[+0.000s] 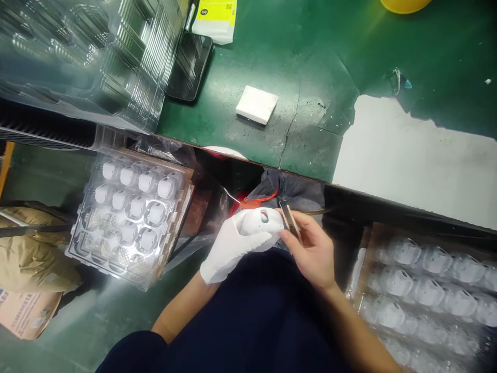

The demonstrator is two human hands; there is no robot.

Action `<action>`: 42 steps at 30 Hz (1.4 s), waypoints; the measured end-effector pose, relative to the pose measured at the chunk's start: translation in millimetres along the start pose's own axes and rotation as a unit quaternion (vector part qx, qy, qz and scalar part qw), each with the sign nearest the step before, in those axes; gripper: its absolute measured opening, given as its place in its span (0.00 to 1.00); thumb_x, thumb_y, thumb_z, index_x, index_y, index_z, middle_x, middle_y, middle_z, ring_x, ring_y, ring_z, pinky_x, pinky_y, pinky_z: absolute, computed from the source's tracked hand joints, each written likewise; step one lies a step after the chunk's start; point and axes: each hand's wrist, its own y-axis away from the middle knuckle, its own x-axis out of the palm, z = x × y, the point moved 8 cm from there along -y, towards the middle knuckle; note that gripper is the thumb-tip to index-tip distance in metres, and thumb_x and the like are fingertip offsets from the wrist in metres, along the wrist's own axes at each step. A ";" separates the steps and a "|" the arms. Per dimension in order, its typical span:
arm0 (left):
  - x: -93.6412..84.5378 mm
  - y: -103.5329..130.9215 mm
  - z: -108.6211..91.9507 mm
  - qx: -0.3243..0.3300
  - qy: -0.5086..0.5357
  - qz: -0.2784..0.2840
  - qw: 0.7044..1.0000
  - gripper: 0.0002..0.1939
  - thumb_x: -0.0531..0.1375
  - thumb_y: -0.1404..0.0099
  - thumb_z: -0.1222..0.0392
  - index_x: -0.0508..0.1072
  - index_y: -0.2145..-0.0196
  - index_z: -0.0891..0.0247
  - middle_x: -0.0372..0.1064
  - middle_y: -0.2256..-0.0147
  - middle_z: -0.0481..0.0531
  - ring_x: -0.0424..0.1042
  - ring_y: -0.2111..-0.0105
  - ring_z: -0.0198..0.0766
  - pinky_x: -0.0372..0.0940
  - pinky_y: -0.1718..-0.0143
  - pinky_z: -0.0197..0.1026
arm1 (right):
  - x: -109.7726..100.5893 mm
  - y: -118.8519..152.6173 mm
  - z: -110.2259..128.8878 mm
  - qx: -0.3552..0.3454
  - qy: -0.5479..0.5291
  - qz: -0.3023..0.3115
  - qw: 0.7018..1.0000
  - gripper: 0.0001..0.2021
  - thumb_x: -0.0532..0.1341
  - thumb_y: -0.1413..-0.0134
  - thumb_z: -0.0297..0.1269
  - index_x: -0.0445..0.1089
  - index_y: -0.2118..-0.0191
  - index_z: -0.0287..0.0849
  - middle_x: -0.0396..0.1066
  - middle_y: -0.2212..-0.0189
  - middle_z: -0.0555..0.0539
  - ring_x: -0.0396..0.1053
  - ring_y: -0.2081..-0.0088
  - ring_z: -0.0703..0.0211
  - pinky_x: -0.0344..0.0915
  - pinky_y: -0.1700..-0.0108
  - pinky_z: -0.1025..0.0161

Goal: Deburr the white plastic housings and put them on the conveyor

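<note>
My left hand [229, 251], in a white glove, is wrapped round a white rounded plastic housing [259, 220] in front of my body. A small rectangular opening shows in the housing's upper side. Bare, my right hand [312, 248] pinches a thin flat tool [289, 220], dark on one side and tan on the other. The tool is upright along the housing's right side; whether its edge touches the housing I cannot tell. Past the housing, an orange-red cord or strap [258, 201] lies on grey cloth [291, 187].
A green worktable [310, 57] bears a white block [257, 104], a black phone [190, 67], stacked clear trays [128, 62] and a white sheet [411, 160]. Clear trays of white housings stand at left [130, 223] and right [423, 295]. A brown sack [34, 254] lies far left.
</note>
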 end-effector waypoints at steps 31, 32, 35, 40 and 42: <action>-19.8 13.8 -7.4 0.053 -0.051 -0.163 0.984 0.21 0.81 0.47 0.51 0.78 0.66 0.63 0.80 0.65 0.51 0.77 0.64 0.39 0.75 0.59 0.40 | 13.5 34.8 39.2 -0.152 0.037 0.086 0.984 0.31 0.61 0.32 0.16 0.74 0.32 0.54 0.80 0.63 0.48 0.78 0.65 0.63 0.75 0.63 0.68; -19.6 14.3 -10.0 0.059 -0.062 -0.169 0.982 0.20 0.81 0.47 0.51 0.77 0.67 0.63 0.79 0.67 0.50 0.76 0.65 0.38 0.74 0.60 0.39 | 13.8 35.2 39.9 -0.155 0.038 0.086 0.984 0.32 0.61 0.33 0.16 0.74 0.32 0.54 0.80 0.62 0.48 0.79 0.65 0.64 0.75 0.63 0.68; -17.9 15.8 -16.9 0.076 -0.086 -0.178 0.977 0.20 0.80 0.46 0.52 0.76 0.70 0.64 0.78 0.70 0.49 0.76 0.67 0.37 0.74 0.61 0.38 | 14.7 36.1 42.6 -0.164 0.040 0.086 0.982 0.32 0.62 0.34 0.15 0.74 0.32 0.53 0.81 0.61 0.48 0.79 0.64 0.64 0.76 0.62 0.69; -17.0 17.7 -22.8 0.083 -0.117 -0.179 0.973 0.16 0.78 0.44 0.54 0.79 0.66 0.64 0.80 0.68 0.51 0.77 0.67 0.38 0.74 0.62 0.39 | 15.3 35.9 47.5 -0.175 0.041 0.089 0.980 0.33 0.62 0.35 0.14 0.74 0.31 0.53 0.80 0.63 0.49 0.78 0.65 0.64 0.75 0.62 0.70; -17.4 18.1 -25.3 0.091 -0.129 -0.179 0.971 0.16 0.78 0.44 0.54 0.80 0.64 0.64 0.81 0.67 0.51 0.77 0.67 0.38 0.75 0.62 0.39 | 15.3 35.6 48.8 -0.178 0.044 0.089 0.979 0.33 0.62 0.35 0.14 0.74 0.31 0.52 0.80 0.63 0.49 0.78 0.66 0.64 0.75 0.63 0.70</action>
